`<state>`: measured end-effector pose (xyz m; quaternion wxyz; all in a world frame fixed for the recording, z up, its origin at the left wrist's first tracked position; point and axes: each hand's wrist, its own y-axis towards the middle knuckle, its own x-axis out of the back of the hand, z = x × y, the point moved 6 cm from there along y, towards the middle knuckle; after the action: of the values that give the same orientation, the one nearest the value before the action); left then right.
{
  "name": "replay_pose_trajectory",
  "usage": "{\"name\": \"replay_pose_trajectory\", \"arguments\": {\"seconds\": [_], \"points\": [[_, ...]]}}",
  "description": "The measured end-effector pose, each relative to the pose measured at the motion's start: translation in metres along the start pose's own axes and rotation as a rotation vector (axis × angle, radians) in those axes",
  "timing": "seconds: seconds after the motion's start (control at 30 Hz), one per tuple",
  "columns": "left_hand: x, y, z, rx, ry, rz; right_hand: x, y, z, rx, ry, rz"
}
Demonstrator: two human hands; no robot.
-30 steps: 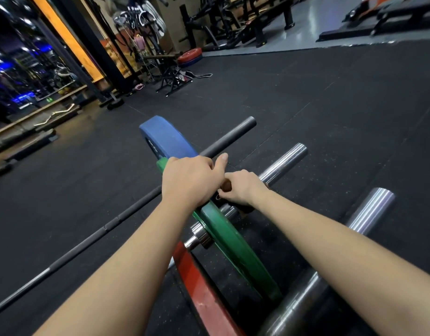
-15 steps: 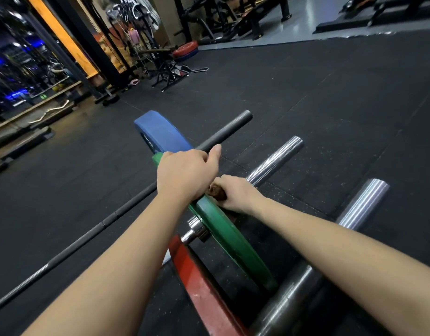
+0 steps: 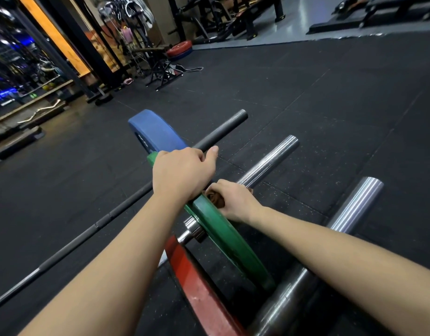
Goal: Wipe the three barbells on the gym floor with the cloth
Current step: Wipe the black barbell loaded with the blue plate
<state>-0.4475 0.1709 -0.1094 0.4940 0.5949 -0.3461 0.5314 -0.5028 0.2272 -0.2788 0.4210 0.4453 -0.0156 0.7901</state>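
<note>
Three barbells lie side by side on the black rubber floor. The far one is a black bar (image 3: 221, 132) with a blue plate (image 3: 156, 132). The middle one has a chrome sleeve (image 3: 269, 158) and a green plate (image 3: 223, 234). The near one has a thick chrome sleeve (image 3: 354, 204) and a red plate (image 3: 197, 284). My left hand (image 3: 182, 173) grips the top rim of the green plate. My right hand (image 3: 233, 202) holds a brown cloth (image 3: 215, 198) wrapped around the middle sleeve, right beside the green plate.
A rack with plates and bars (image 3: 146, 44) stands at the back left, with red and blue plates (image 3: 180, 50) on the floor near it. Benches (image 3: 233, 23) line the far grey floor. A curl bar (image 3: 39, 111) lies on a wooden ledge at the left.
My right hand with the cloth slid along the middle sleeve toward the green plate and sits close against it. My left hand kept its grip on the plate rim.
</note>
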Motion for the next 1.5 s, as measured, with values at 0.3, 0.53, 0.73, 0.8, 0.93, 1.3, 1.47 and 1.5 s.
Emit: {"name": "replay_pose_trajectory", "arguments": {"seconds": [0.3, 0.53, 0.73, 0.8, 0.93, 1.3, 1.47, 1.5], "points": [[-0.004, 0.004, 0.005, 0.024, -0.011, 0.008, 0.081, 0.004, -0.085, -0.348, 0.108, -0.572], [-0.006, 0.009, 0.006, 0.01, -0.039, -0.025, 0.128, -0.049, -0.183, -0.943, 0.599, -1.225], [-0.009, 0.017, 0.016, 0.03, -0.056, -0.012, 0.09, -0.039, -0.182, -1.064, 0.826, -1.055], [-0.01, 0.018, 0.017, 0.037, -0.059, -0.002, 0.089, -0.04, -0.173, -1.067, 0.819, -1.006], [-0.01, 0.018, 0.014, 0.021, -0.07, 0.003, 0.078, -0.039, -0.149, -1.025, 0.735, -0.909], [-0.001, 0.001, 0.0, -0.005, 0.009, -0.01, 0.099, -0.045, -0.161, -0.982, 0.612, -0.935], [0.0, -0.002, -0.001, -0.03, 0.085, 0.028, 0.095, -0.051, -0.148, -0.98, 0.663, -0.821], [0.0, -0.003, -0.002, -0.034, 0.091, 0.023, 0.094, -0.052, -0.146, -0.984, 0.668, -0.803]]}}
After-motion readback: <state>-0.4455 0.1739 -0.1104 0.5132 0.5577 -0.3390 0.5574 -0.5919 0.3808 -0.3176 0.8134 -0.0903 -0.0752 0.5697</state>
